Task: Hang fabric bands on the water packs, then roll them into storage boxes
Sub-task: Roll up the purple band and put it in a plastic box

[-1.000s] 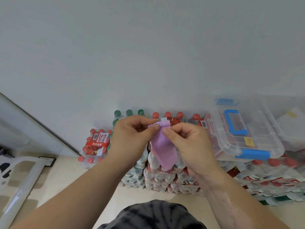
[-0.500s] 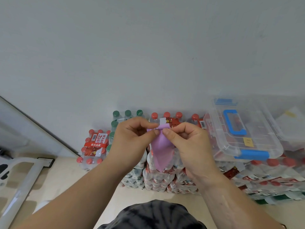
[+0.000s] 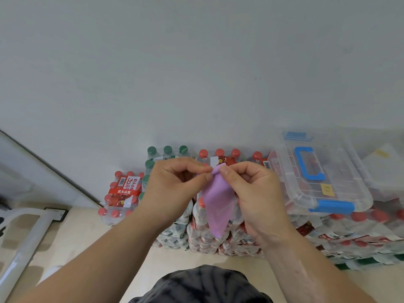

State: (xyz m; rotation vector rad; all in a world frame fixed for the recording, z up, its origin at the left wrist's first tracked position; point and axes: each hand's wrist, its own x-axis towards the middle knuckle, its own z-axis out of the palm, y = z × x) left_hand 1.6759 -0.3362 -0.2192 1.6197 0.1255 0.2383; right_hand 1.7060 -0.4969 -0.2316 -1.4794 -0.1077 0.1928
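over the water packs (image 3: pixel 209 235), my left hand (image 3: pixel 175 186) and right hand (image 3: pixel 251 189) have drawn closer, both pinching the purple fabric band (image 3: pixel 216 204) by its bunched top, so hanging it looks still ahead.

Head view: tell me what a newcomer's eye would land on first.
The purple band at centre draws the eye first: the left hand and the right hand pinch its top edge, and it hangs down in front of the water packs stacked against the wall. Next, to the right, comes the clear box with a blue handle, sitting on top of more packs.
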